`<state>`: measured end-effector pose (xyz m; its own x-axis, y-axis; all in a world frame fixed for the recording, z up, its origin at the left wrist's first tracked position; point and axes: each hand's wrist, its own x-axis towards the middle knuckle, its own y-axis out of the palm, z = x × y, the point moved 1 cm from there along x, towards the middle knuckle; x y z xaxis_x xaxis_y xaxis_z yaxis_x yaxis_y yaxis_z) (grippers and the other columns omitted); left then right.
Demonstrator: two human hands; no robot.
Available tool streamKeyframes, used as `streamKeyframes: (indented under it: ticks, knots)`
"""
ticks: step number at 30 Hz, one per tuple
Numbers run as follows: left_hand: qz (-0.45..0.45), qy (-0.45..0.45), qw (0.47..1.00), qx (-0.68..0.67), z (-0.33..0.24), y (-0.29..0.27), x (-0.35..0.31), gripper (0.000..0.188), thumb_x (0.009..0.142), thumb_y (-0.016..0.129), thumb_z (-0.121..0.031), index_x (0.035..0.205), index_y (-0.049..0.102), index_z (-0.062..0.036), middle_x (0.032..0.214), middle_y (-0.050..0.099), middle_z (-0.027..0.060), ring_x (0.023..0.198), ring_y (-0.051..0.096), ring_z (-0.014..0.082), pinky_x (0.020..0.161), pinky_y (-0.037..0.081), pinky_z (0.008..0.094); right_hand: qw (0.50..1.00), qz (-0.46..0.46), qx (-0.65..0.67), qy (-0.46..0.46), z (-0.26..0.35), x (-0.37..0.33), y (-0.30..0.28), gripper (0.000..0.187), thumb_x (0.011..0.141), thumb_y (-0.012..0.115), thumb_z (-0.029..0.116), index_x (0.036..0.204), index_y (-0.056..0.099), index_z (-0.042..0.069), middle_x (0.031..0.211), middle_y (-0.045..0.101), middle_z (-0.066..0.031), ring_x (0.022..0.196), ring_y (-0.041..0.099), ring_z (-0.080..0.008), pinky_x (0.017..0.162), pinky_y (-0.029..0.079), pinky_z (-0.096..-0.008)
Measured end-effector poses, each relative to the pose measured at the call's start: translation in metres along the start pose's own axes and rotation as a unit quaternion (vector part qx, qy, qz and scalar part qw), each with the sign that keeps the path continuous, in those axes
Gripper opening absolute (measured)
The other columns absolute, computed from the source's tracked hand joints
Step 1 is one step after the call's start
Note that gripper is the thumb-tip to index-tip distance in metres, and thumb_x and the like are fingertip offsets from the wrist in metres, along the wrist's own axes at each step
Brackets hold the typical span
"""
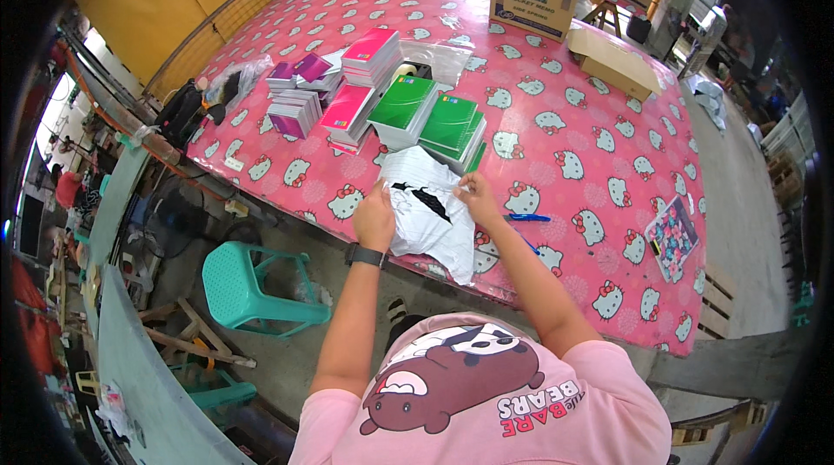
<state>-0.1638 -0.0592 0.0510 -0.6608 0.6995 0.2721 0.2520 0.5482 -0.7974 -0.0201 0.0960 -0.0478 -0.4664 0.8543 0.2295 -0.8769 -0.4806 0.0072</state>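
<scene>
Interior of a cluttered workroom. A large table covered in pink cartoon-cat sheeting [543, 183] stands over a grey floor [740, 157]. A yellow wall-like sheet [204, 0] hangs at upper left; bright light enters through an opening [42, 148] at far left. A turquoise plastic stool [233, 284] stands beside the table's near left edge; slatted wood [718, 298] lies at right.

I see the paper [413, 226] white and crumpled, creased unevenly, with ragged black patches across its middle; I can't tell whether they're marks or gaps. It spreads at the bench's [547, 171] near edge.
</scene>
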Motion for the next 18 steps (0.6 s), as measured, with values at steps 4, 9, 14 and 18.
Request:
streamKeyframes:
  ticks: [4,9,14,18]
  knots:
    - [-0.028,0.01,0.999,-0.02,0.015,-0.003,0.0,0.036,0.092,0.039,-0.03,0.108,0.057,-0.003,0.075,0.06,0.0248,0.071,0.058,0.0413,0.063,0.044,0.0478,0.998,0.04,-0.013,0.054,-0.002,0.004,0.0,0.022,0.074,0.064,-0.001,0.084,0.046,0.005,0.062,0.04,0.0036,0.055,0.034,-0.005,0.048,0.027,-0.0226]
    - [-0.151,0.2,0.967,0.04,0.001,-0.02,-0.021,0.047,0.08,0.057,-0.028,0.12,0.049,-0.0056,0.12,0.05,0.0198,0.116,0.043,0.0347,0.096,0.032,0.0488,0.993,0.008,-0.013,0.114,0.018,-0.018,0.009,0.035,0.073,0.069,0.009,0.099,0.048,0.001,0.072,0.054,-0.0032,0.067,0.051,-0.0107,0.058,0.04,-0.0264]
    - [0.132,0.331,0.925,0.132,-0.056,0.003,-0.082,0.073,0.067,0.067,-0.023,0.132,0.035,-0.0097,0.116,0.051,0.0079,0.116,0.042,0.0231,0.097,0.02,0.0568,0.969,0.075,0.055,0.228,0.033,-0.05,0.002,0.043,0.068,0.071,0.01,0.106,0.055,-0.002,0.093,0.062,-0.0119,0.085,0.059,-0.021,0.073,0.047,-0.0337]
    - [0.142,0.298,0.923,0.199,-0.025,0.031,-0.077,0.054,0.07,0.06,-0.011,0.122,0.047,-0.0131,0.095,0.056,0.0011,0.098,0.05,0.0182,0.089,0.027,0.0499,0.982,0.017,-0.13,0.138,0.03,-0.037,-0.017,0.035,0.065,0.068,0.005,0.098,0.059,-0.001,0.087,0.065,-0.0138,0.079,0.061,-0.0219,0.072,0.047,-0.034]
